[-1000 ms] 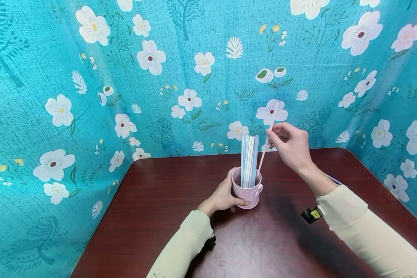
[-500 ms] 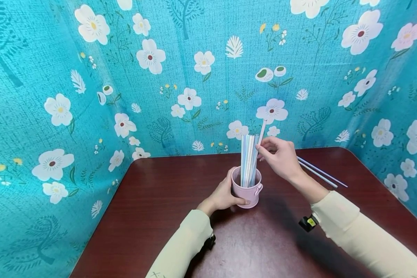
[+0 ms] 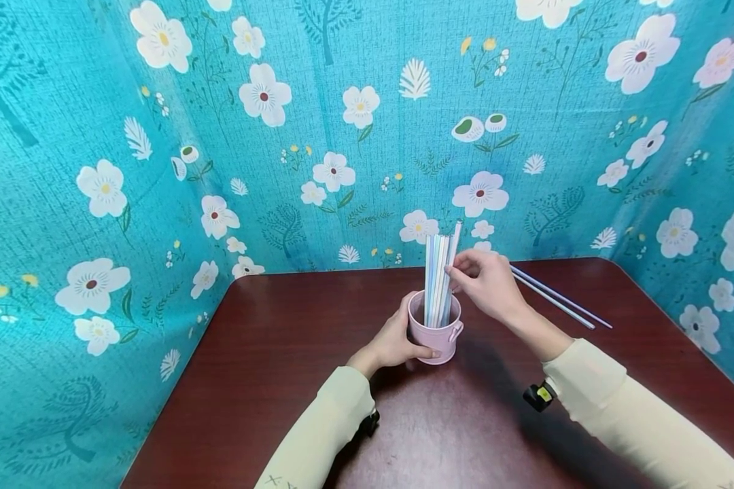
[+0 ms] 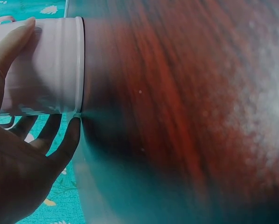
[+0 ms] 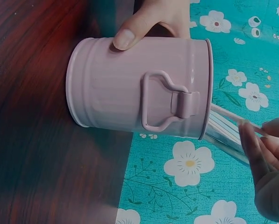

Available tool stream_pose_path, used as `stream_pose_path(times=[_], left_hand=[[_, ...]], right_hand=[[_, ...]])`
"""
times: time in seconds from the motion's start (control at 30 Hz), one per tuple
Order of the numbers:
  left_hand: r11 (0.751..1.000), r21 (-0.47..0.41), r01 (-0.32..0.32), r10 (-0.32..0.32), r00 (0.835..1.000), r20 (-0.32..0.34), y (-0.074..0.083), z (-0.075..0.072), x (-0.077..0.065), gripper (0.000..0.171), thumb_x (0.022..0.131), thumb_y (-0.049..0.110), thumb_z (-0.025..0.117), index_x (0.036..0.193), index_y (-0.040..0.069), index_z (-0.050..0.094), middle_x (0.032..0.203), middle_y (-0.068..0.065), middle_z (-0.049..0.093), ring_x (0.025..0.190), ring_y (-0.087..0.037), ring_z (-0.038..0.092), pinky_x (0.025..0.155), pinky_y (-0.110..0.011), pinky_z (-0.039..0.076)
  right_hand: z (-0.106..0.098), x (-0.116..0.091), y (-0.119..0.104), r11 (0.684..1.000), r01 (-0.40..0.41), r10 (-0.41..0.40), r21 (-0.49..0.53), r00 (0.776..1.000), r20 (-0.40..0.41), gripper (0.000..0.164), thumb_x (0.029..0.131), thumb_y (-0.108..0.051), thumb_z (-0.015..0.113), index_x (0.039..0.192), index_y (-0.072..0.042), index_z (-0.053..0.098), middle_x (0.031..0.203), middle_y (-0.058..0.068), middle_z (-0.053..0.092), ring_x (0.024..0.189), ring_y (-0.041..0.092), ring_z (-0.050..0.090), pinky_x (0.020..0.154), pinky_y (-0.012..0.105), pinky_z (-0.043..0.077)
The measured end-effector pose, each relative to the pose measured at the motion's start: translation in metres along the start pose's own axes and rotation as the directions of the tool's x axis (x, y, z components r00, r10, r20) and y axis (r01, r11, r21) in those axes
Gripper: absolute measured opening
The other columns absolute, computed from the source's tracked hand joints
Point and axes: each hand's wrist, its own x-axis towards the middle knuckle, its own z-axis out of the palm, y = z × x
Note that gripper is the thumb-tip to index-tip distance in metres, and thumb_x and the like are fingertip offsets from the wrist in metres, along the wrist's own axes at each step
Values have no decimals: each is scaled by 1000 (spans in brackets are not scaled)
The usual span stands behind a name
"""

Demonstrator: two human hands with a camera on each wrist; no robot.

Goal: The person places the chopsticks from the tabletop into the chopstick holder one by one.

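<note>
A small pink metal bucket (image 3: pixel 438 344) stands upright on the table, a wire handle on its side in the right wrist view. A bundle of long thin straws (image 3: pixel 435 278) in white, pale blue and silvery tones rises out of it. My left hand (image 3: pixel 393 341) grips the bucket from the left, thumb across its front and fingers behind. Beside the bundle, my right hand (image 3: pixel 491 284) pinches a pale pink straw (image 3: pixel 457 236) between thumb and fingertips. That straw's lower end is inside the bucket, and its top stands slightly above the others.
Two loose straws (image 3: pixel 556 299), one bluish and one pale, lie on the dark red-brown table (image 3: pixel 269 380) behind the right forearm. A turquoise flowered cloth (image 3: pixel 342 68) hangs along the table's back and sides.
My right hand has moved left and down, lowering the pink straw into the bucket against the bundle. The two loose straws have come into view behind the arm. The left hand stays on the bucket.
</note>
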Motion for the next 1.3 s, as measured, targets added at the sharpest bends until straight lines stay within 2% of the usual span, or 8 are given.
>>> stream_pose_path(times=[0.2,0.37,0.6,0.83,1.0,1.3], left_hand=[[1000,20,-2,2,1000,2,0,0,0,115,70,16,96,158,25,22,145,0,52,129,-15,53,110,-33,40],[1000,23,-16,16,1000,2,0,0,0,115,71,17,96,158,23,21,146,-2,52,129,-16,53,111,-34,40],[1000,26,-1,1,1000,-2,3,-1,1,116,70,18,96,158,25,21,144,-1,52,129,-16,53,110,-33,40],[1000,11,6,-6,1000,10,1,-1,-1,117,71,17,96,158,27,19,145,-1,51,126,-16,53,101,-28,47],[1000,21,-11,10,1000,3,-1,0,0,116,71,17,96,158,25,20,145,-2,52,127,-15,53,107,-31,43],[1000,23,-12,12,1000,1,-4,0,0,116,71,17,96,158,24,20,146,-1,51,129,-14,51,110,-33,41]], right_hand=[[3,-1,1,998,-40,41,-41,999,21,8,94,-8,73,89,-3,70,74,9,73,61,20,70,54,24,54],[5,-2,2,996,-61,63,-72,998,26,9,94,-9,74,89,-3,70,75,9,73,63,19,72,53,24,53],[6,-3,2,990,-77,83,-121,995,48,11,94,-13,75,90,-3,73,77,7,74,65,16,72,55,25,52],[10,-5,2,986,-85,96,-141,992,76,12,95,-13,73,90,-3,74,76,8,74,61,13,71,54,28,53],[11,-4,3,983,-101,115,-151,990,82,12,96,-13,72,91,-3,75,78,9,75,62,13,71,55,28,54],[12,-4,4,980,-94,110,-173,990,86,13,96,-14,73,90,-3,76,77,8,75,62,13,70,56,29,54]])
